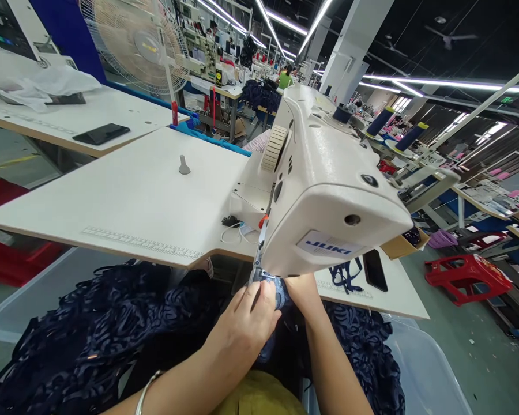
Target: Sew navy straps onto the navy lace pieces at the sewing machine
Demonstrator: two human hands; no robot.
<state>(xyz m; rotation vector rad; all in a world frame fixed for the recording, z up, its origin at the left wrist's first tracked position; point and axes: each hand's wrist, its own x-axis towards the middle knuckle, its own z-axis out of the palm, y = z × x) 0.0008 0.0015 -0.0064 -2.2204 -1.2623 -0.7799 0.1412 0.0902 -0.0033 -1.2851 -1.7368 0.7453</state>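
A white JUKI sewing machine fills the middle, its head leaning toward me. Under its needle end lies a piece of dark blue patterned fabric. My left hand pinches this fabric at its near left edge, fingers closed. On the other side, my right hand reaches beneath the machine head beside the same fabric; its fingers are hidden by the machine. More navy patterned garments are heaped left of my lap, and another navy pile lies on the right.
The white sewing table extends left, with a knee-high red stool off to the right. Navy straps and a black phone lie right of the machine. Another phone rests on the neighbouring table near a fan.
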